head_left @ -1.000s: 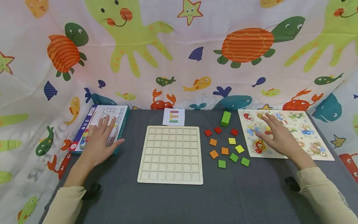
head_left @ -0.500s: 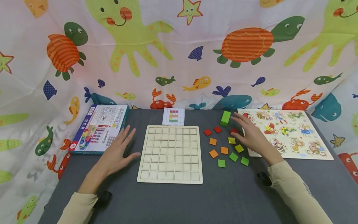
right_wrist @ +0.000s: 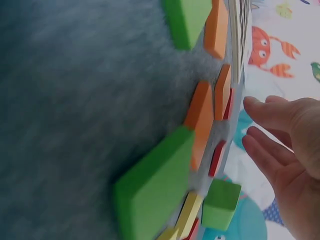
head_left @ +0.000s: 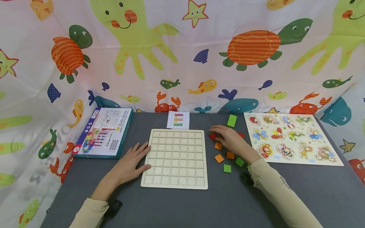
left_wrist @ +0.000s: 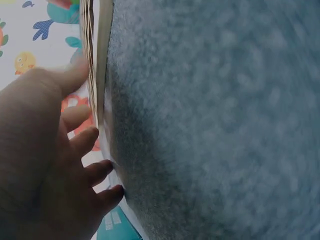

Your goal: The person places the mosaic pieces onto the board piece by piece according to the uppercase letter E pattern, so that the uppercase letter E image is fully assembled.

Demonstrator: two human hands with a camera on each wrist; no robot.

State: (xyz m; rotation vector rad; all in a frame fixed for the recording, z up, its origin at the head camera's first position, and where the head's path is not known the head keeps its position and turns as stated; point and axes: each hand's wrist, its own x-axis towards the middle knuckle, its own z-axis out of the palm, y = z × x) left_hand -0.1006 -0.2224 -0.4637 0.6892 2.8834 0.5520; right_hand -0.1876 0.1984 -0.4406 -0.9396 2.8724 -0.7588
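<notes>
A pale wooden grid board lies flat in the middle of the head view. My left hand is at its left edge, fingers spread and thumb reaching the rim. Square tiles in red, orange and green are scattered right of the board. Above the red and orange ones hovers my right hand; it hides the yellow tiles in the head view. In the right wrist view the right hand's thumb and fingers are apart, with nothing held. A green block stands behind the tiles.
A small card with a coloured grid pattern lies behind the board. On the left is a flat boxed game, on the right an insect-and-animal picture board. A printed cloth hangs along the grey table's back.
My right hand has moved left from the picture board to over the tiles. My left hand has left the boxed game and come right to the grid board's edge.
</notes>
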